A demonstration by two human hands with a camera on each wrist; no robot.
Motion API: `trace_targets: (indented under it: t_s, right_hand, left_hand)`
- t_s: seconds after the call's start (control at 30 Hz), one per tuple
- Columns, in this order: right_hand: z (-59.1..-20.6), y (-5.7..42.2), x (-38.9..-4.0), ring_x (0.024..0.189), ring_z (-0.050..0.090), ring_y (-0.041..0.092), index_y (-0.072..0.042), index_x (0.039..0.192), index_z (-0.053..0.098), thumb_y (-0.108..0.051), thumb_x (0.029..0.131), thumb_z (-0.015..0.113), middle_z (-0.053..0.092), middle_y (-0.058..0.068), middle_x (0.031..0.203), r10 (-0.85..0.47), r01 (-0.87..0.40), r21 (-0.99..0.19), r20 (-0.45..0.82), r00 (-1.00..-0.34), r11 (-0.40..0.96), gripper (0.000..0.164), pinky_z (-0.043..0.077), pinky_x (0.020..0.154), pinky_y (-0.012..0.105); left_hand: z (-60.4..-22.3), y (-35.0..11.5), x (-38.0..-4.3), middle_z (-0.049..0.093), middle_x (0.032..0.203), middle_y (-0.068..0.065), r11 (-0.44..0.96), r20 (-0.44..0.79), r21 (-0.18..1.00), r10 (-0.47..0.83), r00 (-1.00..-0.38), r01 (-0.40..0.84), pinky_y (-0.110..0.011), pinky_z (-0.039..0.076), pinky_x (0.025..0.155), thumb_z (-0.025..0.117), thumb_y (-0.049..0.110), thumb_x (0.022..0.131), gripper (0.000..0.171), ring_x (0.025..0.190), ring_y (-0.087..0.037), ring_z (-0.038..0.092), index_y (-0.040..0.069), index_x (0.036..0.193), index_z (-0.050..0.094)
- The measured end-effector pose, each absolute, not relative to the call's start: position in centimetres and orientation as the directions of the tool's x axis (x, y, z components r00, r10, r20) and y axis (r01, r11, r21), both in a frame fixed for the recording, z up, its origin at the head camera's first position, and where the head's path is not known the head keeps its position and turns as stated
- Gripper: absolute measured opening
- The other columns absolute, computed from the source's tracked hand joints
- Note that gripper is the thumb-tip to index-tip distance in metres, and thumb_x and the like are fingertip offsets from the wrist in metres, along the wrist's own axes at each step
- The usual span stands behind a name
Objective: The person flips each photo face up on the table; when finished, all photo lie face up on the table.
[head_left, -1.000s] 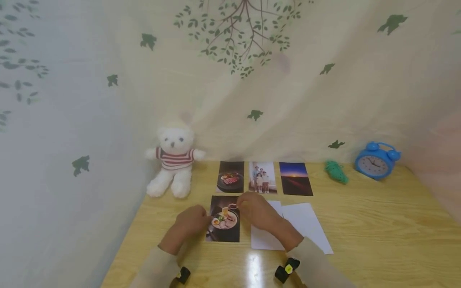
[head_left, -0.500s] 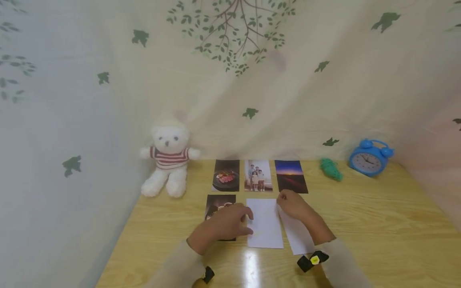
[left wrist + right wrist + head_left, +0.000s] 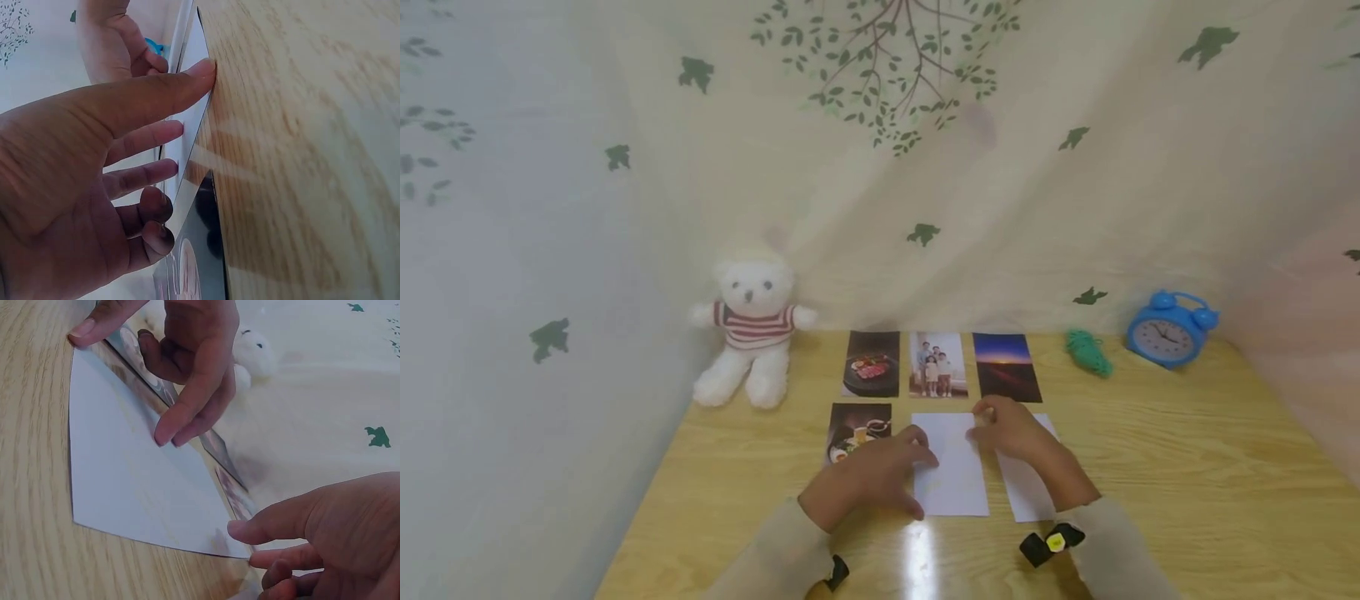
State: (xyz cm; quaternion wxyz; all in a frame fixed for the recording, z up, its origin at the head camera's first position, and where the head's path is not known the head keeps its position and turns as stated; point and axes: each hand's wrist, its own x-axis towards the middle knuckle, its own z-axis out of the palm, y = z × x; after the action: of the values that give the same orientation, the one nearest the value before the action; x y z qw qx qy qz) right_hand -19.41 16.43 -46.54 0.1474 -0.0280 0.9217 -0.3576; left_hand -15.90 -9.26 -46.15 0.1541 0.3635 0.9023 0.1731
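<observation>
In the head view, a blank white card (image 3: 951,487) lies on the table (image 3: 1210,467) just on the near side of the family photo (image 3: 938,371), apart from it. The left hand (image 3: 874,473) reaches the card's left edge with thumb and fingers spread apart; the right hand (image 3: 1011,429) is at the far right corner, the one nearest the family photo's right side. A second white card (image 3: 1028,490) lies nearer than the family photo and to its right, partly under the right forearm. To square the card well, I would match its far edge to the family photo's near edge and leave a thin, even gap

In the left wrist view, the left hand's thumb is at the card's near corner, on the side away from the family photo, and two fingertips touch the card along its edge, apart from the thumb. That wide spread should suit steering; light pressure seems best, since thin card could buckle

In the right wrist view, the right thumb rests at the corner towards the family photo, the forefinger close by; whether they pinch it I cannot tell. Small, opposed nudges from both hands would probably turn it most cleanly
</observation>
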Motion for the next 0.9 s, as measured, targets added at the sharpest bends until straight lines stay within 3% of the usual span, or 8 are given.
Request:
trace_targets:
  t_s: [0.13, 0.33, 0.5, 0.67, 0.8, 0.9]
  right_hand:
    - [-46.6, 16.1, -19.6, 0.082, 0.062, 0.023, 0.001, 0.122, 0.065, -0.017, 0.090, 0.081, 0.067, 0.017, 0.101, -0.139, 0.078, -0.673, -0.264, -0.954, 0.736, 0.040, 0.051, 0.070, 0.033]
    - [-46.9, 16.0, -20.0, 0.075, 0.057, 0.020, 0.000, 0.108, 0.062, -0.012, 0.093, 0.077, 0.061, 0.011, 0.089, -0.138, 0.064, -0.705, -0.226, -0.964, 0.706, 0.025, 0.047, 0.065, 0.031]
    - [-47.2, 16.3, -20.3, 0.074, 0.063, 0.019, 0.000, 0.105, 0.062, -0.009, 0.099, 0.068, 0.064, 0.010, 0.089, -0.163, 0.114, -0.820, -0.244, -0.956, 0.562, 0.013, 0.057, 0.065, 0.032]
    - [-46.4, 16.0, -20.1, 0.079, 0.066, 0.019, 0.001, 0.111, 0.060, -0.015, 0.103, 0.063, 0.064, 0.008, 0.095, -0.189, 0.249, -0.920, -0.314, -0.930, 0.304, 0.018, 0.063, 0.067, 0.033]
    - [-45.7, 15.4, -19.7, 0.084, 0.067, 0.015, -0.004, 0.109, 0.059, -0.016, 0.105, 0.060, 0.064, 0.003, 0.103, -0.223, 0.254, -0.957, -0.280, -0.934, 0.136, 0.013, 0.063, 0.071, 0.031]
    - [-45.3, 14.8, -19.3, 0.088, 0.065, 0.013, -0.009, 0.104, 0.059, -0.016, 0.105, 0.061, 0.062, -0.001, 0.103, -0.241, 0.225, -0.973, -0.232, -0.942, 0.056, 0.007, 0.063, 0.075, 0.032]
  left_hand:
    - [-46.0, -9.2, -15.9, 0.057, 0.140, 0.003, 0.676, -0.157, 0.420, 0.711, -0.685, 0.606, -0.021, 0.055, 0.089, 0.096, 0.038, 0.073, 0.069, 0.106, -0.010, 0.066, 0.022, 0.135, 0.070]
    - [-46.0, -9.3, -15.9, 0.057, 0.142, 0.003, 0.678, -0.166, 0.411, 0.713, -0.681, 0.609, -0.022, 0.055, 0.091, 0.095, 0.038, 0.074, 0.068, 0.111, -0.012, 0.066, 0.023, 0.135, 0.070]
    - [-45.9, -9.1, -15.9, 0.058, 0.139, 0.002, 0.684, -0.159, 0.435, 0.699, -0.697, 0.586, -0.022, 0.055, 0.094, 0.092, 0.040, 0.079, 0.060, 0.109, -0.010, 0.065, 0.020, 0.132, 0.071]
    - [-45.8, -8.0, -16.2, 0.072, 0.125, 0.000, 0.714, -0.113, 0.508, 0.611, -0.784, 0.483, -0.026, 0.057, 0.092, 0.071, 0.054, 0.097, 0.049, 0.105, -0.010, 0.069, 0.013, 0.125, 0.074]
    - [-45.2, -6.7, -16.5, 0.079, 0.119, -0.004, 0.715, -0.111, 0.585, 0.537, -0.836, 0.382, -0.031, 0.060, 0.085, 0.048, 0.069, 0.103, 0.067, 0.101, -0.015, 0.075, 0.011, 0.124, 0.074]
    - [-44.6, -6.3, -16.4, 0.080, 0.116, -0.003, 0.702, -0.123, 0.632, 0.509, -0.852, 0.329, -0.031, 0.060, 0.080, 0.044, 0.073, 0.102, 0.072, 0.095, -0.013, 0.075, 0.011, 0.123, 0.074]
